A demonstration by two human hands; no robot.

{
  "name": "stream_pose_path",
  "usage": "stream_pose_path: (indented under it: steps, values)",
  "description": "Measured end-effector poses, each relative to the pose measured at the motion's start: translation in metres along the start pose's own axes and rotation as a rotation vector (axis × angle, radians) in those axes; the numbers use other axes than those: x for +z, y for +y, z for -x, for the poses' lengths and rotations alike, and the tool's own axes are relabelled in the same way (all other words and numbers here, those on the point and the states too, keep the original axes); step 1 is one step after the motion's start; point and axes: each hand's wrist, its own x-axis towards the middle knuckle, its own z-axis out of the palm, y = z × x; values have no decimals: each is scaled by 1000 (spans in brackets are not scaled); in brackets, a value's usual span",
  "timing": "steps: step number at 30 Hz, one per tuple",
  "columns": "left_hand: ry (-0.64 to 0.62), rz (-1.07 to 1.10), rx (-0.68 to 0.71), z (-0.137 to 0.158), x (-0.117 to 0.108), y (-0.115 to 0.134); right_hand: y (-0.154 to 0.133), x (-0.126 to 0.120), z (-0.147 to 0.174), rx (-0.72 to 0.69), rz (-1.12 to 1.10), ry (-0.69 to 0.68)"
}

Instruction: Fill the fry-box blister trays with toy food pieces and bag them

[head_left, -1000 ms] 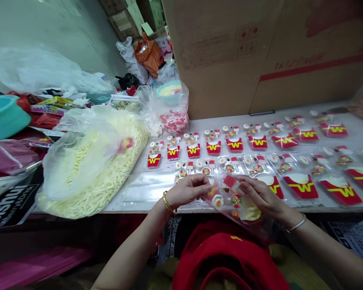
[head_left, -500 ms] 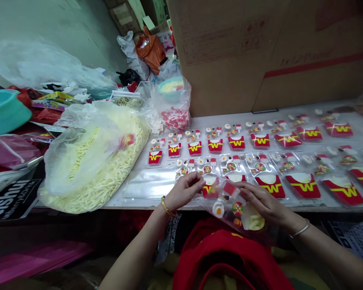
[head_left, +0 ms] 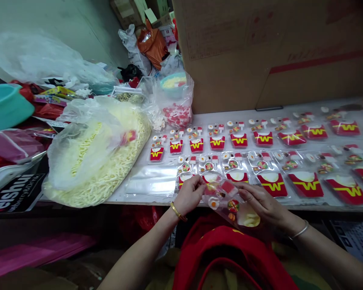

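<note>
A clear plastic bag hangs tilted between my hands at the table's front edge. Inside it are small toy food pieces: a fried egg, a round pizza-like disc, a small burger-like piece, a red-and-white piece and pale yellow pieces. My left hand is closed, its thumb and fingers pinching the bag's left edge. Gripping the right side, my right hand has its fingers over the plastic. Just beyond stand rows of filled packs with red fries cartons.
Flat clear bags lie left of the packs. A big sack of pale fry-shaped pieces covers the table's left part. Behind are a bag of pink-and-white pieces and a large cardboard box. A turquoise basin stands far left.
The view has shifted slightly. My left hand has moved a little right and down, closer to my right hand. Both hands keep hold of the bag.
</note>
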Motion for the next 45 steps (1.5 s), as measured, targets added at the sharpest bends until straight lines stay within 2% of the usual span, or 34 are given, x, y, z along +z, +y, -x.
stream_pose_path:
  steps: [2,4,6,9,11,13,15,17,19,23,25,26,28,32,39,41,42,45]
  values:
    - [-29,19,39,0,-1,-1,-1,1,1,9,-3,-4]
    - [-121,31,102,0,-4,2,-2,3,1,22,-24,-18]
    - [-178,22,172,-1,-7,8,-5,4,1,21,-57,-72]
    - [-201,-57,249,-3,-4,14,-9,5,-2,12,-96,-160]
    - [-130,-128,281,-3,4,13,-11,5,-4,16,-106,-172]
    - [33,-167,297,-3,13,9,-10,4,-5,15,-111,-172]
    - [230,-136,280,-4,16,6,-9,3,-4,10,-111,-192]
    - [294,-18,210,-4,12,6,-7,3,-1,15,-101,-217]
    - [180,148,103,-4,4,8,-5,3,1,22,-99,-223]
    - [-282,391,-108,3,-8,9,-2,5,5,10,-135,-205]
    - [-424,435,-172,8,-7,6,-1,5,6,-2,-131,-219]
    - [-451,450,-185,10,-5,4,-1,5,7,-6,-124,-223]
    - [-427,475,-186,14,-2,1,-1,3,11,-12,-103,-212]
    - [-386,452,-108,23,-3,2,-1,0,18,-42,-38,-177]
    - [-482,126,69,28,-1,8,-7,1,20,-147,24,-223]
    - [-449,42,149,26,5,8,-10,2,20,-176,51,-234]
    - [-392,-5,185,26,8,8,-11,3,20,-185,66,-239]
    - [-81,-148,243,28,18,6,-14,5,18,-184,93,-278]
